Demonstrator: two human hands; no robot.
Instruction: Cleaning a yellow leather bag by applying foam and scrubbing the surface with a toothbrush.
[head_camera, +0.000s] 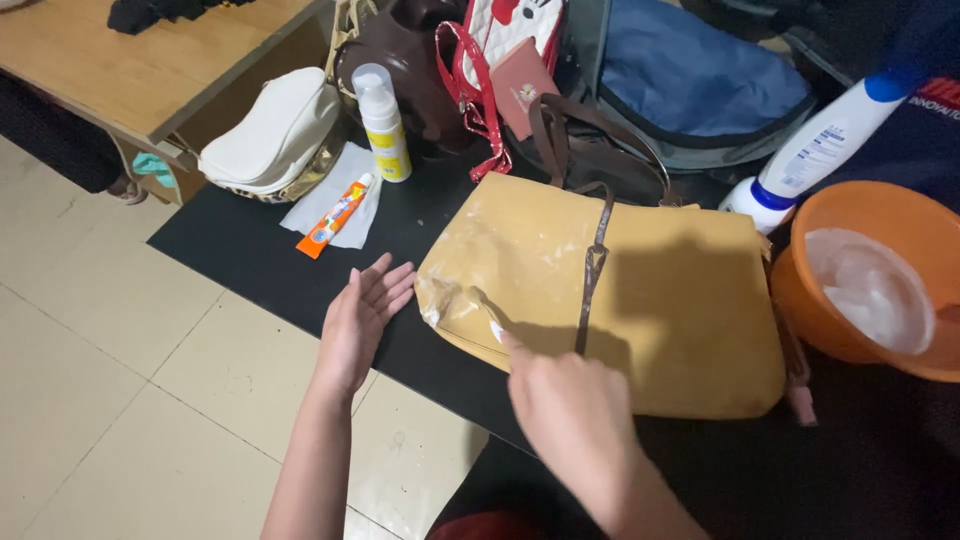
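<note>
Tan handbag (640, 300) under right hand (570, 405), beside left hand (358, 318)

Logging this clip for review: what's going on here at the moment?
A person works on a tan handbag lying flat on a black mat. The right hand presses a fingertip onto a whitish smear near the bag's left end, while the left hand hovers open beside the bag without touching it. An orange basin holding something white sits to the right, with a small orange tube and a pump bottle behind.
</note>
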